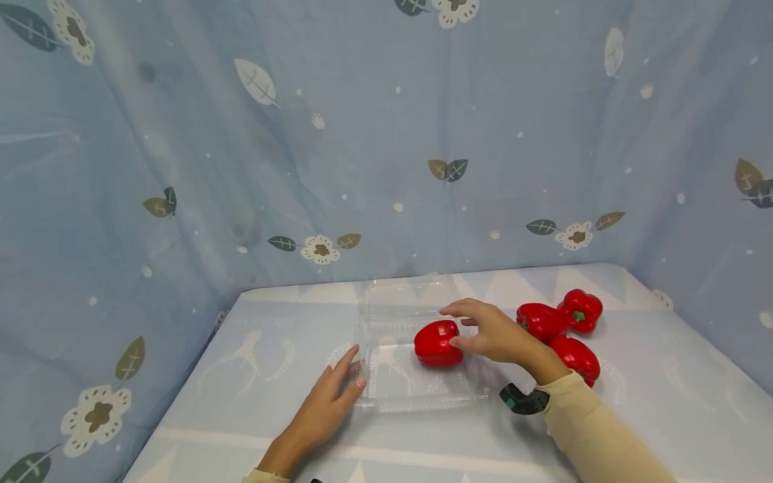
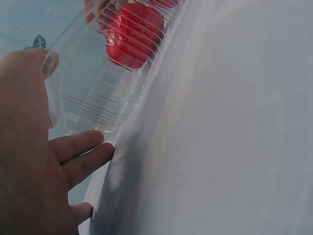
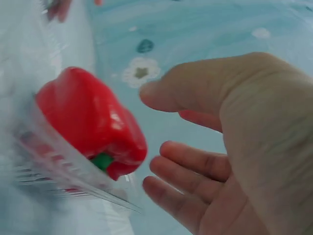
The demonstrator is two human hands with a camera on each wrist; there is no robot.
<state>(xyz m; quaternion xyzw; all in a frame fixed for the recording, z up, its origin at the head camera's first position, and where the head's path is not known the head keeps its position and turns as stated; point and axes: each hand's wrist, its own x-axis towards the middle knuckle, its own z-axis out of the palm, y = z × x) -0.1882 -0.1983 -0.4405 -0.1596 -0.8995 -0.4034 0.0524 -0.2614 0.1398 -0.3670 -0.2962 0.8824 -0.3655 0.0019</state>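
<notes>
right hand (image 1: 495,333) open, fingers relaxed and spread, just beside a glossy red bell pepper (image 1: 439,343); from the right wrist view a small gap shows between fingertips (image 3: 161,188) and the pepper (image 3: 93,122), so released, gripping nothing. pepper resting inside the clear ribbed plastic clamshell tray (image 1: 417,396), toward its right half, green stem end turned toward the right hand. left hand (image 1: 329,402) flat on the table at the tray's left front corner, fingers straight, thumb tip pressing the tray's rim (image 2: 49,61); holding it down rather than clasping it. hinged transparent lid (image 1: 404,295) lying open behind the tray. three more red bell peppers (image 1: 558,329) clustered to the right of the tray, touching one another, well apart from the left hand. pale blue patterned tablecloth (image 1: 241,376) under the tray, blue leaf-and-flower curtain (image 1: 302,168) behind it. cream sleeve (image 1: 598,429) and a dark wristband (image 1: 524,400) on the right arm.

judged from this: placing step for the first pepper looks finished, with filling of the tray barely begun. next move probably calls for swinging the right hand away to the right of the tray, closing round one of the three loose peppers, while keeping the tray steady on its left.
</notes>
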